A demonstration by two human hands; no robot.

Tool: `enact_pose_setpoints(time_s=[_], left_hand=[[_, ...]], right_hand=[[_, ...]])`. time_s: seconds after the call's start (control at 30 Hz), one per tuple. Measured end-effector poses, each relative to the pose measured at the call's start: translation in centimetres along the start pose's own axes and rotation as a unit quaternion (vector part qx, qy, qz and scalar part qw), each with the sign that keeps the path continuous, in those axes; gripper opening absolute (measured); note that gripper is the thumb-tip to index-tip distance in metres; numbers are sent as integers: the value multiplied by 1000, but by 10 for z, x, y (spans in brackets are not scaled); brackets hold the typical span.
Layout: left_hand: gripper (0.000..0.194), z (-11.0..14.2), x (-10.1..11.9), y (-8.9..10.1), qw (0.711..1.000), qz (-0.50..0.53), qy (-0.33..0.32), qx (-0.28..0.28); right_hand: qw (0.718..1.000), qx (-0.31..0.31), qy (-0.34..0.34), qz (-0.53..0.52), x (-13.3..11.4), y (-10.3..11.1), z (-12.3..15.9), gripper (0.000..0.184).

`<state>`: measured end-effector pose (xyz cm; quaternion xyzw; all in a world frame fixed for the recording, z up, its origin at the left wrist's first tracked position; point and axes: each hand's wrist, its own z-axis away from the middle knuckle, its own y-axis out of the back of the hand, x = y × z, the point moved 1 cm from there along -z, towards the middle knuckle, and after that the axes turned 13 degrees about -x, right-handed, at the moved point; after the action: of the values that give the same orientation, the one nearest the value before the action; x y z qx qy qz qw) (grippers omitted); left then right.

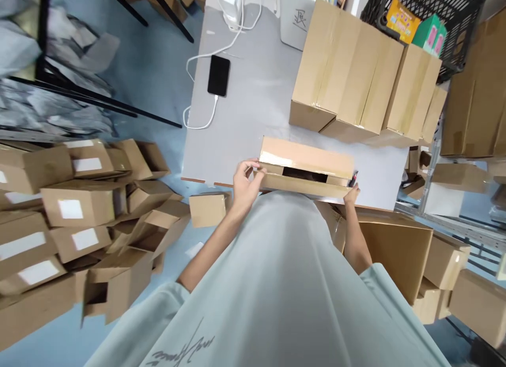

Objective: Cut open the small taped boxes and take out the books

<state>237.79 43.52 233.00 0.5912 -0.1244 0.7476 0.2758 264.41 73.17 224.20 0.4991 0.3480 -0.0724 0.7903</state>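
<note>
The long, brown cardboard box [308, 157], flaps parted, is at the near edge of the grey table [253, 108]. The left hand [248, 183] pinches its left end; the right hand [351, 194] clasps its right. Tabletop stretches from it to the black phone [219, 76], beyond-left; taped brown cartons [348, 71] stand beyond-right.

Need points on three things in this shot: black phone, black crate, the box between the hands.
black phone [219, 76]: head view, middle of its dark screen
black crate [463, 20]: head view, its slatted side
box between the hands [306, 156]: head view, raised flap
</note>
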Motion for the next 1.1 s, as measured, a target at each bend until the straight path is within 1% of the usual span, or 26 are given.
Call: enact_pose_setpoints(time_s=[0.03,0.1,0.13,0.17,0.2,0.23,0.3,0.37,0.43,0.47,0.53,0.57,0.63,0.7,0.77,0.87,0.97,1.03,1.1], left_hand=[[22,2,-4,-2,999,22,28,15],[42,8,-11,-6,996,40,70,50],[51,10,-15,-7,994,43,83,62],[59,12,-18,-7,992,47,95,68],[65,14,-20,-7,991,52,105,67],[71,15,-22,-6,990,58,111,62],[80,15,-23,-3,991,61,109,50],[85,13,-22,1,992,58,103,37],[86,12,-19,4,989,61,132,28],[86,13,-18,5,984,67,160,27],[86,17,-16,6,972,83,217,20],[87,20,-15,6,967,96,235,14],[91,27,-16,5,962,128,240,-2],[99,32,-18,5,966,151,208,-12],[107,34,-20,6,975,154,158,-18],[115,30,-21,10,983,148,92,-54],[120,22,-19,17,982,147,53,-108],[123,18,-17,21,980,136,34,-139],[129,16,-17,25,979,112,23,-171]], right_hand=[[1000,11,-8,-15,0,7,-2,69],[998,32,-16,-53,-4,27,-5,73],[997,27,2,-70,-10,39,-5,72],[996,11,36,-83,-19,51,-6,68],[991,-22,94,-88,-32,61,-6,64],[982,-69,162,-75,-46,69,-7,59],[946,-165,279,1,-78,75,-11,55],[905,-237,339,97,-105,72,-20,60],[874,-275,362,174,-123,65,-31,66],[862,-286,367,201,-129,63,-36,66],[846,-303,376,227,-135,63,-42,59],[842,-309,379,227,-137,66,-44,54],[848,-312,370,217,-140,76,-49,46],[867,-299,337,213,-144,86,-57,45],[887,-278,299,216,-150,94,-71,50],[898,-277,280,195,-160,97,-102,63],[897,-322,276,127,-169,96,-134,73],[894,-357,259,78,-172,95,-150,76],[890,-390,230,55,-173,93,-162,76]])
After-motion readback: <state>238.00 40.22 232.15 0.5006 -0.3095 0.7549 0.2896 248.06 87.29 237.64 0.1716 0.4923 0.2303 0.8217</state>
